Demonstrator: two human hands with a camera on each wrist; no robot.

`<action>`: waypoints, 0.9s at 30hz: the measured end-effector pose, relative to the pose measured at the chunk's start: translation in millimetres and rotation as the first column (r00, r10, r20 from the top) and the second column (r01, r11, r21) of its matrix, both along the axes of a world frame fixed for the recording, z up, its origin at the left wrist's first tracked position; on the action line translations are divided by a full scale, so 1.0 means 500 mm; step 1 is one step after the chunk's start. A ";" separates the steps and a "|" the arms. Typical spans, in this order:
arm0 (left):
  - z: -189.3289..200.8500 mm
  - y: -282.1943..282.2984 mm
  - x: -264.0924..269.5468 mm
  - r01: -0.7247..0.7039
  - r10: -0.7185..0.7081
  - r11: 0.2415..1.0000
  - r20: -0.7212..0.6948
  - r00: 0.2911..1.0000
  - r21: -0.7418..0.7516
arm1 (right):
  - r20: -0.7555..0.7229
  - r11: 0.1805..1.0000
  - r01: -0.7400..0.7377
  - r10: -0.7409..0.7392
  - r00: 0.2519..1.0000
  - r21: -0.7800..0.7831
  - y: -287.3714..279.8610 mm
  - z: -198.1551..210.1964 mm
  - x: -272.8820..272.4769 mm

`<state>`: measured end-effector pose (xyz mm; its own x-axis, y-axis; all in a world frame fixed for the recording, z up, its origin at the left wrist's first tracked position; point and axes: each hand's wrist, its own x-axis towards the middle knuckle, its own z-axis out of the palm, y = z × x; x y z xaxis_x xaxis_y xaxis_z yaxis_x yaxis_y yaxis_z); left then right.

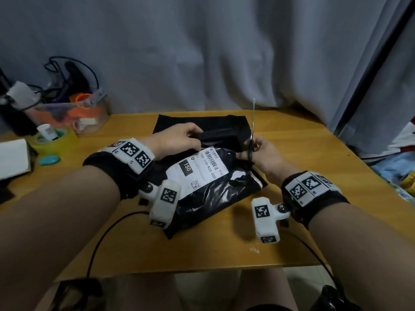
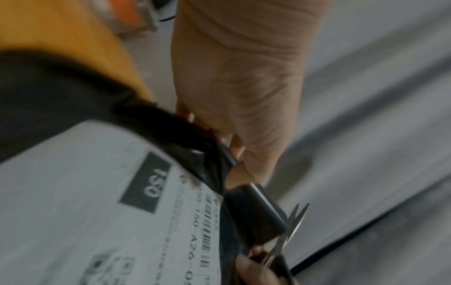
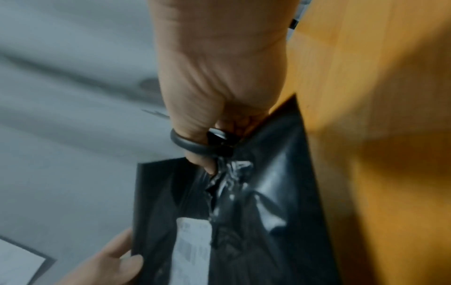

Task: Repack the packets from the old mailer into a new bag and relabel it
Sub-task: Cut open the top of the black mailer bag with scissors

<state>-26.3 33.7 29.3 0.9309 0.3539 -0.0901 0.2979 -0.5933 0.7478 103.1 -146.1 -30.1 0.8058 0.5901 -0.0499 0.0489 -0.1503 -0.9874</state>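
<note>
Wooden table (image 1: 292,153) before a grey curtain (image 1: 202,52), pale tiled floor (image 1: 314,279) beneath

1. We see the old mailer (image 1: 211,189) lying mid-table (image 1: 314,167), its label (image 1: 199,169) on top.
2. The new bag (image 1: 179,122) lies behind it, toward the table's far edge.
3. The tape roll (image 1: 56,138) and bin (image 1: 67,113) sit at the far left corner.

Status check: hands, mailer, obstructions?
Left hand pinches black labelled plastic mailer top edge. Right hand grips black-handled scissors, blades up. Mailer on wooden table, not visibly cut.
</note>
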 end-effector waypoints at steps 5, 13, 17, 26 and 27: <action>0.057 -0.010 0.015 0.001 -0.005 1.000 0.136 0.991 0.030 | 0.021 0.989 -0.043 0.041 0.999 0.142 0.036 0.079 -0.014; 0.149 -0.002 0.030 -0.004 -0.026 0.994 0.271 0.962 0.111 | 0.231 0.981 -0.160 0.132 0.964 0.108 0.070 0.210 -0.016; 0.179 -0.005 0.029 -0.031 -0.048 0.954 0.258 0.965 0.297 | 0.291 0.978 -0.195 0.166 0.942 0.075 0.077 0.245 -0.020; 0.139 0.020 0.012 -0.185 0.039 0.939 0.441 0.897 0.291 | 0.342 0.995 -0.056 0.024 0.939 0.083 0.028 0.221 -0.002; 0.144 0.022 0.009 -0.185 0.042 0.943 0.455 0.889 0.275 | 0.342 0.991 -0.046 0.001 0.940 0.124 0.028 0.222 -0.004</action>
